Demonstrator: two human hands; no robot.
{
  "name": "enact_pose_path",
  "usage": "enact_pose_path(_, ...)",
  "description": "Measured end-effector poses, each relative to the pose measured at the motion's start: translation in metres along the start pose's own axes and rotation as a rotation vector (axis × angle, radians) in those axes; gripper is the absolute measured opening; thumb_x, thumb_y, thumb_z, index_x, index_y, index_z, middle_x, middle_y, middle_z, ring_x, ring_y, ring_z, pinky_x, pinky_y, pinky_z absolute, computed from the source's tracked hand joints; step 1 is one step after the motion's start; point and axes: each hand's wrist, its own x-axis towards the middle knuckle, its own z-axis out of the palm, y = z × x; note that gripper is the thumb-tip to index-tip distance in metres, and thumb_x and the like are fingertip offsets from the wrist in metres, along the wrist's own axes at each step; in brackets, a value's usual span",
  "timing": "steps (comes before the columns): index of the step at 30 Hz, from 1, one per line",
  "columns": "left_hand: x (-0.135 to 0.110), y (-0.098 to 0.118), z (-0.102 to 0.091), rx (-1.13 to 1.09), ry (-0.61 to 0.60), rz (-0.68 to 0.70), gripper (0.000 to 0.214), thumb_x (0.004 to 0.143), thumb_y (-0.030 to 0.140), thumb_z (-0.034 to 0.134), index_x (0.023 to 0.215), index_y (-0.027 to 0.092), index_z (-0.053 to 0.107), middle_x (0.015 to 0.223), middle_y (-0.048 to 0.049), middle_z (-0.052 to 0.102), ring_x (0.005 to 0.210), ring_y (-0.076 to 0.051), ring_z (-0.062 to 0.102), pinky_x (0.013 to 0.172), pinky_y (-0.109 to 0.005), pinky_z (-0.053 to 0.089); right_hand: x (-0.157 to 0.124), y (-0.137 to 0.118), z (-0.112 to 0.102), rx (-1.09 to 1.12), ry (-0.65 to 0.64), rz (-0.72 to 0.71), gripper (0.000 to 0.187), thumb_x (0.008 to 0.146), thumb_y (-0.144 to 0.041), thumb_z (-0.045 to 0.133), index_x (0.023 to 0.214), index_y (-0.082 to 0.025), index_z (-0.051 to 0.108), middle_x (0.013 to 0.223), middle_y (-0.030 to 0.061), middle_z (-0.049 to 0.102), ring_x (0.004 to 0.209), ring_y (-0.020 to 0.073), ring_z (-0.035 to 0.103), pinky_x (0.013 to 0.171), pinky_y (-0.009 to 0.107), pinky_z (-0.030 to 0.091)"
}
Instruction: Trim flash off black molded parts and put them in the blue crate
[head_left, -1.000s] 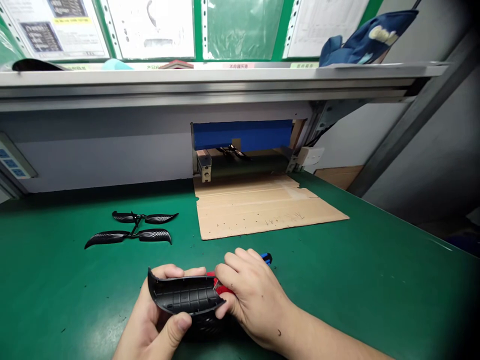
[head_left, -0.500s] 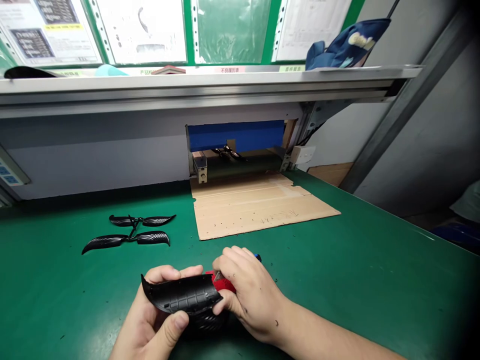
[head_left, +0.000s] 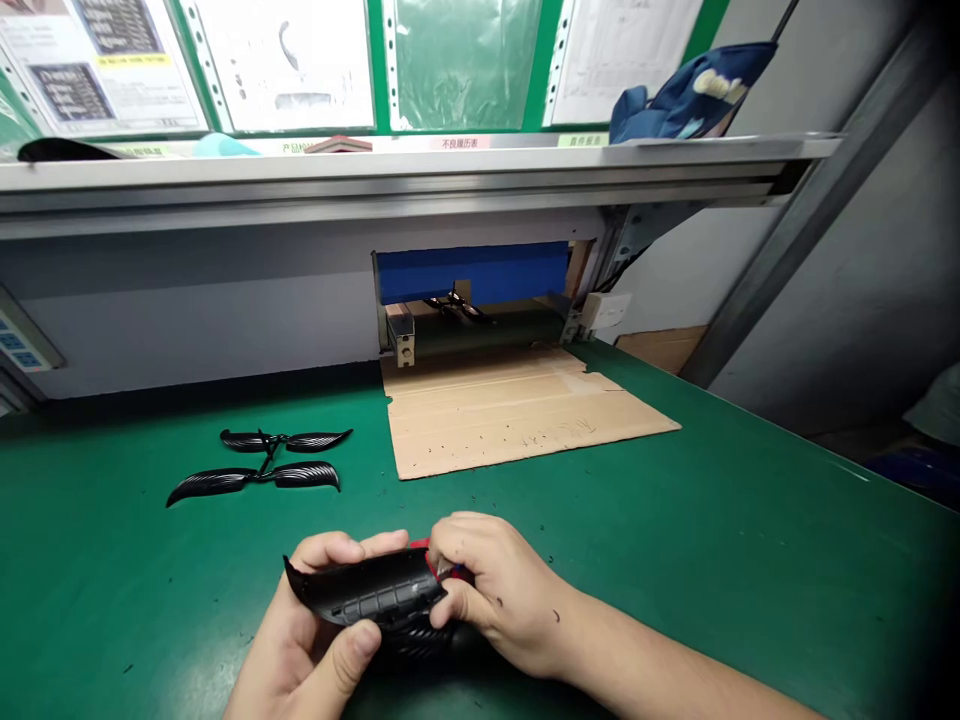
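My left hand (head_left: pixel 315 620) is closed around a curved black plastic part (head_left: pixel 375 590), holding it tilted with its ribbed inner face up. A pointed tip sticks out at the part's left end. My right hand (head_left: pixel 510 595) is closed at the right end of the part, its thumb against the edge. A small metal blade (head_left: pixel 444 568) shows between its fingers, likely a knife; most of the tool is hidden. Something red (head_left: pixel 421 544) shows behind the part, close to the fingers. Dark curled shavings stick to my right hand and wrist.
Two pairs of black leaf-shaped pieces (head_left: pixel 262 475) joined by a stem lie left on the green table (head_left: pixel 712 580). Behind is a cardboard sheet (head_left: pixel 517 420) before a conveyor opening with a blue flap (head_left: pixel 472 272). A shelf (head_left: pixel 420 180) spans above.
My right hand has turned and lowered slightly at the part's right end. The tool's blue end and much of the red are now hidden. My left hand stays nearly in place.
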Motion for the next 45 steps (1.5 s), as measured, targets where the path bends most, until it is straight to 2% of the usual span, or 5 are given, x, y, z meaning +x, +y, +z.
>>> enact_pose_path(11, 0.006, -0.017, -0.004, -0.309, -0.052, -0.133, 0.052, 0.064, 0.028, 0.085, 0.105, 0.028, 0.053, 0.119, -0.0071, 0.067, 0.108, -0.025, 0.063, 0.091, -0.033, 0.049, -0.002, -0.021, 0.007, 0.092, 0.197, 0.066, 0.071, 0.086, -0.083, 0.024, 0.082, -0.018, 0.051, 0.078, 0.0027, 0.047, 0.07, 0.0189, 0.04, 0.065, 0.029, 0.031)
enact_pose_path(19, 0.004, -0.007, 0.003, -0.311, 0.015, -0.127, 0.054, 0.062, 0.027, 0.086, 0.106, 0.029, 0.055, 0.116, -0.0062, 0.068, 0.103, -0.024, 0.065, 0.088, -0.03, 0.052, 0.001, 0.003, -0.017, 0.392, -0.184, -0.004, 0.064, 0.085, -0.077, 0.047, 0.064, -0.017, 0.043, 0.06, -0.0043, 0.04, 0.055, 0.0106, 0.036, 0.052, 0.022, 0.028)
enact_pose_path(24, 0.013, 0.015, 0.005, -0.379, 0.2, -0.115, 0.033, 0.087, 0.037, 0.058, 0.115, 0.021, 0.055, 0.114, -0.0115, 0.065, 0.108, -0.029, 0.061, 0.089, -0.041, 0.054, -0.001, 0.007, -0.022, -0.072, -0.33, -0.042, 0.028, 0.073, -0.033, 0.083, 0.087, -0.021, 0.062, 0.079, -0.0044, 0.062, 0.072, 0.0137, 0.054, 0.065, 0.023, 0.033)
enact_pose_path(30, 0.018, 0.023, -0.004, -0.463, 0.409, -0.212, 0.024, 0.086, 0.027, 0.048, 0.104, 0.017, 0.061, 0.097, -0.0104, 0.064, 0.088, -0.025, 0.065, 0.08, -0.045, 0.056, -0.001, 0.003, -0.02, -0.141, -0.348, -0.063, 0.026, 0.079, 0.0, 0.061, 0.092, -0.022, 0.065, 0.083, -0.0043, 0.065, 0.078, 0.0129, 0.058, 0.075, 0.023, 0.037)
enact_pose_path(45, 0.017, -0.019, -0.005, 0.176, -0.337, -0.202, 0.045, 0.076, 0.051, 0.069, 0.107, 0.019, 0.064, 0.094, -0.006, 0.065, 0.09, -0.021, 0.057, 0.08, -0.027, 0.043, 0.004, -0.017, -0.02, 0.227, -0.073, 0.102, 0.021, 0.075, -0.003, 0.054, 0.087, -0.016, 0.066, 0.08, -0.0019, 0.057, 0.071, 0.0112, 0.053, 0.066, 0.02, 0.041)
